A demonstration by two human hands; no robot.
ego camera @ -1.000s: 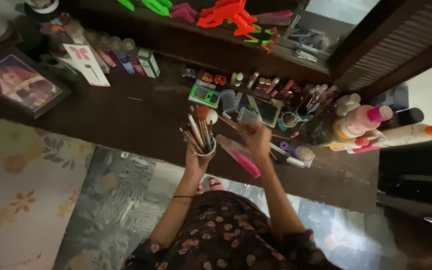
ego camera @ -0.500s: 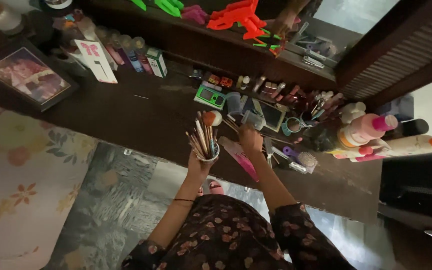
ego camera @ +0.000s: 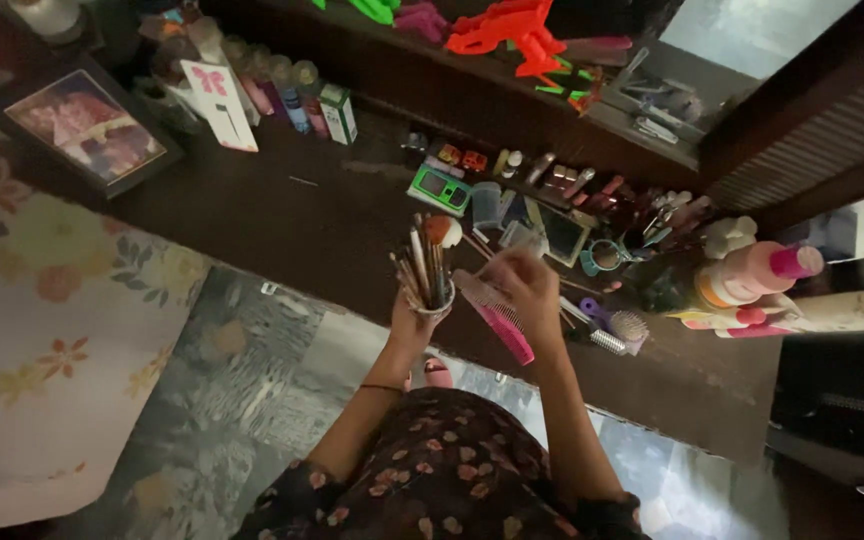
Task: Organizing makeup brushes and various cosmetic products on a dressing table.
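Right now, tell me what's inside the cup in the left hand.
The cup, held up by the left hand, is packed with makeup brushes standing handles down, one with a round orange-tipped head. Their lower ends and the cup's bottom are hidden by its wall and the fingers.

Both hands (ego camera: 414, 322) (ego camera: 529, 285) raised — fingers curled

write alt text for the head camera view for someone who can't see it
A person's left hand holds a small cup of makeup brushes above a dark wooden dresser top, while the right hand reaches among the cosmetics beside a pink comb. Bottles, a framed photo and neon toys crowd the back.
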